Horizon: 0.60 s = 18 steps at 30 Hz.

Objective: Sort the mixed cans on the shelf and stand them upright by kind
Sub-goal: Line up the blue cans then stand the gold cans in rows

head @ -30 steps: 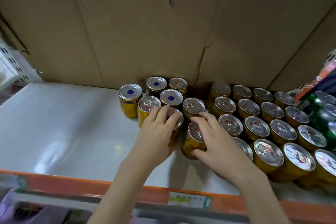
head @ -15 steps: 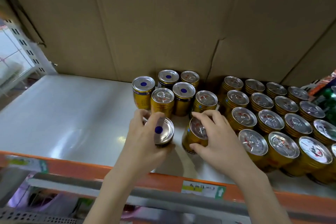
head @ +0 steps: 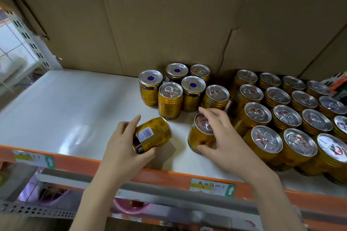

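Note:
My left hand grips a gold can tipped on its side just above the white shelf, label and barcode facing up. My right hand holds an upright gold can by its top and side. Behind them a mixed cluster stands upright: three cans with a blue dot on the end, such as one blue-dot can, among pull-tab cans like this pull-tab can. To the right, several gold pull-tab cans stand in tidy rows.
Cardboard lines the back of the shelf. An orange front rail with a price label runs along the near edge. The left half of the shelf is bare white board. A metal upright stands at far left.
My left hand has lifted a can out of the cluster, pulled it toward the front edge and tipped it onto its side. My right hand stays on the same upright can.

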{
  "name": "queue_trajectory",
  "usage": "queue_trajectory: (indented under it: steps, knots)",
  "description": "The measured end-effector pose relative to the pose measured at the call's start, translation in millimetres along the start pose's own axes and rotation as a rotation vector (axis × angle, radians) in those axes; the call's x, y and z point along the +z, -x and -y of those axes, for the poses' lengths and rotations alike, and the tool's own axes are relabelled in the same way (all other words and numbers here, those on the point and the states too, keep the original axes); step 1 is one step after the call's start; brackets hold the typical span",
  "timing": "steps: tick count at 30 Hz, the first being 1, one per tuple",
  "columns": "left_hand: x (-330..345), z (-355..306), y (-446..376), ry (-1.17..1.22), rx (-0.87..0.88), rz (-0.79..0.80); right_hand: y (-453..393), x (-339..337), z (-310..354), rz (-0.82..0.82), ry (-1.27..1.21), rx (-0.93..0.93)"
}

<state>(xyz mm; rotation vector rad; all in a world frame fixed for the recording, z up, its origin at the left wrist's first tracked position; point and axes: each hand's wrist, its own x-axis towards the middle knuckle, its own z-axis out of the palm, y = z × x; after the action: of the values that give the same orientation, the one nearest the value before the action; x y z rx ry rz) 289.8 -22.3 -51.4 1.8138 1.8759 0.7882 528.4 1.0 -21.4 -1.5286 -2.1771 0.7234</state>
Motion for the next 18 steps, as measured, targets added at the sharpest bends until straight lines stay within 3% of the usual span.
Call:
queue_trajectory:
  steps: [4, 9, 13, 18]
  knots:
    - [-8.8, -14.8, -9.9, -0.473, 0.048, 0.087, 0.1, -2.8, -1.8, 0.034, -0.02, 0.005]
    - [-4.9, -28.4, -26.2, -0.829, -0.004, 0.157, -1.7, -6.2, 1.8, 0.038, -0.036, 0.021]
    - [-2.2, -28.9, -38.2, -0.85, -0.069, 0.12, -2.7, -7.8, 4.1, 0.045, -0.025, 0.031]
    - [0.6, -19.0, -42.6, -0.803, 0.028, 0.064, -5.6, -8.5, 7.4, 0.025, -0.012, 0.052]
